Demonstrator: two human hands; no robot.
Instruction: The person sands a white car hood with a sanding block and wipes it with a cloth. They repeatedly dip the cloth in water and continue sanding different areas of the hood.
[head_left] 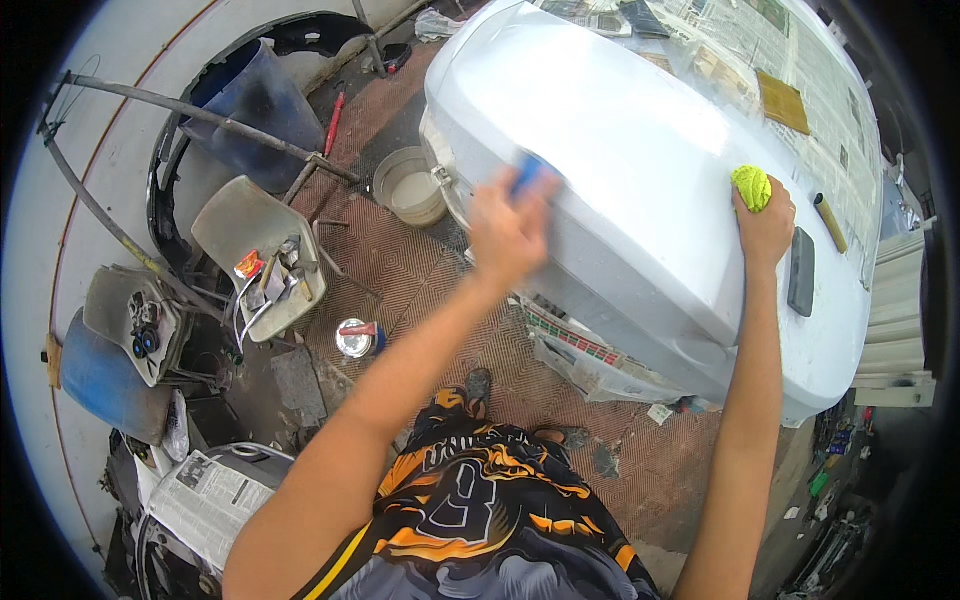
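A white car body panel (620,130) stretches across the right half of the head view, with a wet-looking sheen. My left hand (510,230) is at its near left edge, closed around a blue block (533,172); motion blurs both, so the block's exact kind does not show. On the panel's top, farther right, my right hand (766,228) grips a crumpled yellow-green cloth (751,188). Beside that hand lie a dark rectangular block (802,272) and a narrow brownish roll (830,223).
Newspaper masking (815,60) covers the panel's far side, with a brown sheet (783,102) on it. Left stand a bucket of cloudy liquid (412,190), a tool-laden chair (225,225), a can (355,340) and a metal frame (200,115).
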